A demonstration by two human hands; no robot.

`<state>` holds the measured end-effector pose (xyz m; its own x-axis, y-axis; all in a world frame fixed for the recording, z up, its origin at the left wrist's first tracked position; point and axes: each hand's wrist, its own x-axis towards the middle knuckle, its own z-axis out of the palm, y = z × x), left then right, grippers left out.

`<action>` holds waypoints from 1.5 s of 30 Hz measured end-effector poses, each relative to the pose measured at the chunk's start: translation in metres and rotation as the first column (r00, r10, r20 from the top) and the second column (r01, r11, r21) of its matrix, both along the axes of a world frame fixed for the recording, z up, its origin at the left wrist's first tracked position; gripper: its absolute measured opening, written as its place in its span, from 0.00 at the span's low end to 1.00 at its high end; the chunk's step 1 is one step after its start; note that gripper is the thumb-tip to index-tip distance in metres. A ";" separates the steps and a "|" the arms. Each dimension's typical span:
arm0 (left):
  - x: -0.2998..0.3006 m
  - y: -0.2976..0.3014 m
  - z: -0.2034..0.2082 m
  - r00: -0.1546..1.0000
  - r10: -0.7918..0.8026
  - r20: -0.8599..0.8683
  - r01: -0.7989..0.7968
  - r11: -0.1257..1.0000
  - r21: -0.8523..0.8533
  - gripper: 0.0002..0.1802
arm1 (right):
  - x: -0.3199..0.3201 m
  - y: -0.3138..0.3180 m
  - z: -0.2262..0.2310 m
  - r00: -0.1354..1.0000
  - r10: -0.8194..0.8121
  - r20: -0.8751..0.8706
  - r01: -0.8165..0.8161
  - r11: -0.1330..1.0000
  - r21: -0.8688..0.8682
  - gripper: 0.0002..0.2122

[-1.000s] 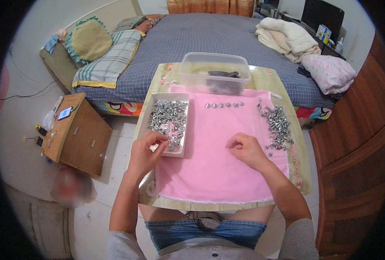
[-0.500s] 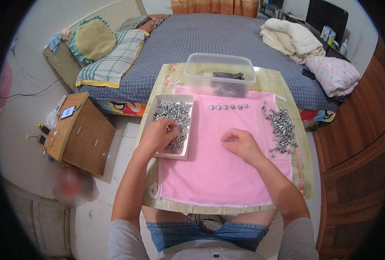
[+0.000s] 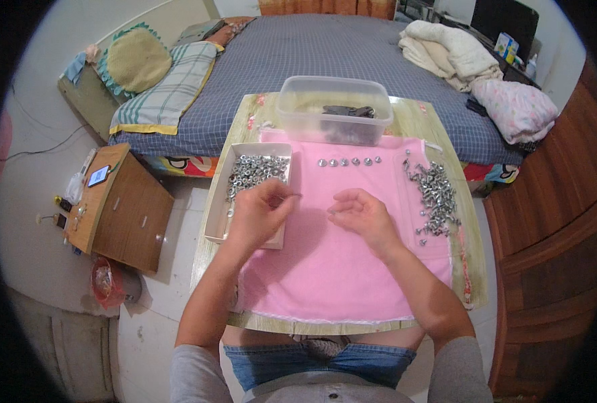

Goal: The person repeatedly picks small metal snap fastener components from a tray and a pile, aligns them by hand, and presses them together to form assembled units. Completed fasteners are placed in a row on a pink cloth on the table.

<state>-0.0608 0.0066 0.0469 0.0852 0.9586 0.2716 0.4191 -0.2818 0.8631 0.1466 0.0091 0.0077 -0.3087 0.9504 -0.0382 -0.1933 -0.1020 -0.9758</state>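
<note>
My left hand [image 3: 263, 209] is raised over the near right part of the white box [image 3: 218, 225], thumb and fingertips pinched together. Whatever the pinch holds is too small to name. The box contains many loose metal nuts [image 3: 259, 168]. Facing it above the pink cloth [image 3: 325, 282], my right hand [image 3: 363, 216] has its thumb and fingers drawn together; a tiny greyish bit shows at the tips, its kind unclear. Beyond the hands, several small metal pieces [image 3: 344, 162] stand in a row on the cloth. At the right lies a heap of bolts [image 3: 437, 198] on a clear tray.
A clear plastic tub [image 3: 295, 124] with dark things inside stands at the table's far edge. Behind the table is a bed [image 3: 312, 54]. A wooden cabinet [image 3: 132, 215] with a phone [image 3: 99, 175] on top stands left, a red bin [image 3: 103, 285] below it.
My left hand has come up out of the nuts and moved right toward the box's edge. My right hand has shifted slightly left, nearer the left one. The whole view has tilted a little.
</note>
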 end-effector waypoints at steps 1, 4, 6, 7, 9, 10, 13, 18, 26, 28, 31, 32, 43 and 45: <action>0.005 -0.001 -0.004 0.999 -0.045 -0.026 0.045 0.999 -0.004 0.04 | -0.002 -0.003 0.004 1.000 0.007 -0.021 -0.008 1.000 -0.011 0.16; 0.020 -0.008 -0.003 0.990 -0.095 -0.102 0.099 0.995 0.034 0.04 | -0.007 -0.009 0.010 0.996 0.012 -0.089 -0.015 1.000 -0.023 0.18; 0.024 -0.008 -0.012 0.989 -0.118 -0.091 0.121 0.992 0.028 0.04 | -0.007 -0.010 0.011 0.992 0.006 -0.124 -0.011 0.999 -0.033 0.18; 0.026 -0.009 -0.009 0.986 -0.128 -0.105 0.130 0.991 0.017 0.04 | -0.007 -0.009 0.010 0.990 0.001 -0.138 -0.006 0.999 -0.043 0.18; 0.030 -0.009 -0.010 0.984 -0.141 -0.113 0.144 0.989 0.016 0.05 | -0.005 -0.007 0.007 0.989 -0.009 -0.149 0.000 0.998 -0.057 0.18; 0.031 -0.010 -0.011 0.984 -0.140 -0.109 0.143 0.989 0.029 0.06 | -0.005 -0.007 0.007 0.989 -0.007 -0.149 -0.002 0.998 -0.059 0.18; 0.031 -0.011 -0.012 0.981 -0.138 -0.135 0.147 0.987 0.063 0.07 | -0.005 -0.007 0.006 0.991 -0.006 -0.135 -0.002 0.998 -0.056 0.17; 0.030 -0.011 -0.016 0.980 -0.170 -0.107 0.178 0.981 0.074 0.07 | -0.006 -0.007 0.004 0.996 -0.016 -0.092 0.014 0.999 -0.032 0.17; 0.027 -0.009 -0.023 0.970 -0.193 -0.150 0.215 0.965 0.148 0.09 | -0.005 -0.007 0.004 1.000 0.004 0.004 -0.004 1.000 -0.018 0.18; 0.028 -0.012 -0.021 0.966 -0.187 -0.178 0.215 0.965 0.150 0.08 | -0.005 -0.008 0.007 0.999 0.003 0.040 -0.001 0.999 -0.034 0.18; 0.029 -0.013 -0.019 0.956 -0.173 -0.238 0.216 0.962 0.169 0.08 | -0.004 -0.009 0.007 1.000 0.007 0.019 -0.006 0.999 -0.053 0.18; 0.030 -0.013 -0.019 0.951 -0.166 -0.260 0.217 0.960 0.178 0.08 | -0.004 -0.009 0.006 1.000 0.010 -0.001 -0.010 0.998 -0.059 0.18; 0.030 -0.013 -0.018 0.972 -0.172 -0.160 0.194 0.972 0.130 0.06 | -0.003 -0.009 -0.005 0.984 0.021 -0.179 -0.062 0.972 -0.226 0.13; 0.030 -0.013 -0.017 0.972 -0.173 -0.158 0.190 0.976 0.104 0.05 | -0.003 -0.010 -0.004 0.984 0.021 -0.175 -0.064 0.969 -0.239 0.12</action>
